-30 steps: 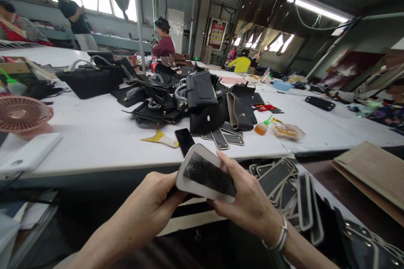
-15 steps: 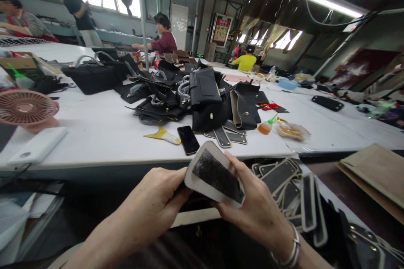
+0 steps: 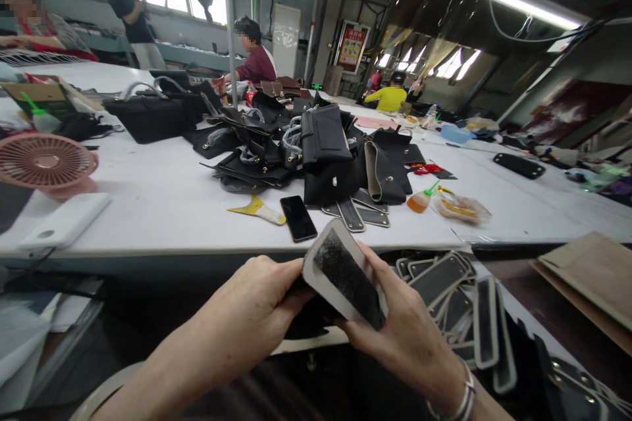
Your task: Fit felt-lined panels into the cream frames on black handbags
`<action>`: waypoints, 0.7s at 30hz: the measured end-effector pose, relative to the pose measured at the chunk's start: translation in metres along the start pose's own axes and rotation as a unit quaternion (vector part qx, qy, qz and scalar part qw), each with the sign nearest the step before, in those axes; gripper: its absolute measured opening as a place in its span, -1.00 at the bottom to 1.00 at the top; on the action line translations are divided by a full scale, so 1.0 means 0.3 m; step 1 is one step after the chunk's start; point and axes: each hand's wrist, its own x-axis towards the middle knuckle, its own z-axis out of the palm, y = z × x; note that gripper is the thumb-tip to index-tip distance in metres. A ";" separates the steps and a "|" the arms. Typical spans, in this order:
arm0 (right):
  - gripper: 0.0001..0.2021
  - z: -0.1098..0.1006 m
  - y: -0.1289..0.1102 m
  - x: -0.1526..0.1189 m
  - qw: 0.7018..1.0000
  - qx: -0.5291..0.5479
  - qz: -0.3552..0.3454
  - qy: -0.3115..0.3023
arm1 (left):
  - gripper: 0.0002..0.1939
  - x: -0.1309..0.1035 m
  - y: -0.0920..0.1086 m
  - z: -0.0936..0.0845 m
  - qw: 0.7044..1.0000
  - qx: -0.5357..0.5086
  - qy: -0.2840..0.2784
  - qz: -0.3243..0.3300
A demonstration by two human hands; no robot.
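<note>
At the near edge of a long white worktop in a bag workshop, a rounded rectangular panel with a pale border and a rough black centre is held tilted between both hands, just below the worktop's edge and above the person's lap. The left hand is closed on the panel's left end, fingers wrapped round a dark piece beneath it; the right hand, a silver bangle at its wrist, cups the lower right end with the thumb lying along the border, a grip that seems to keep the black face turned up toward the eye. Just to the right lies a heap of similar grey-edged black panels, near enough to be within easy reach. On the worktop directly beyond the hands sit a black smartphone, a yellow and white scraper and a few more flat strips, at the foot of a pile of black leather bags and cut pieces. A small orange glue bottle with a green tip stands to the right of the pile, a pink round fan at far left. Other workers are seen in the background.
</note>
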 end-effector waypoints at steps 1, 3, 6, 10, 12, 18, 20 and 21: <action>-0.13 0.000 0.000 0.001 1.000 0.002 0.003 0.000 | -0.80 0.001 0.001 -0.001 1.000 0.007 0.006 0.004; -0.13 0.000 0.002 0.004 1.000 0.006 0.009 -0.003 | -0.80 0.001 0.002 -0.003 1.000 0.020 0.014 0.008; -0.14 -0.002 0.002 0.009 1.000 0.010 0.005 -0.002 | -0.78 0.002 0.005 -0.008 0.999 0.045 0.020 0.006; -0.16 -0.004 -0.001 0.017 1.000 0.010 -0.004 -0.001 | -0.79 0.011 0.015 -0.014 0.997 0.076 0.019 0.005; -0.17 -0.003 0.001 0.021 1.000 0.010 -0.004 -0.003 | -0.80 0.019 0.017 -0.013 0.996 0.083 0.014 -0.004; -0.16 0.008 0.031 0.027 0.999 -0.008 0.022 -0.026 | -0.80 0.043 -0.023 0.022 0.991 0.133 0.012 -0.020; -0.17 0.008 0.039 0.026 0.998 -0.026 0.026 -0.043 | -0.79 0.044 -0.055 0.054 0.988 0.151 0.014 -0.017; -0.17 0.008 0.042 0.025 0.997 -0.037 0.029 -0.056 | -0.78 0.043 -0.074 0.074 0.988 0.154 0.013 -0.020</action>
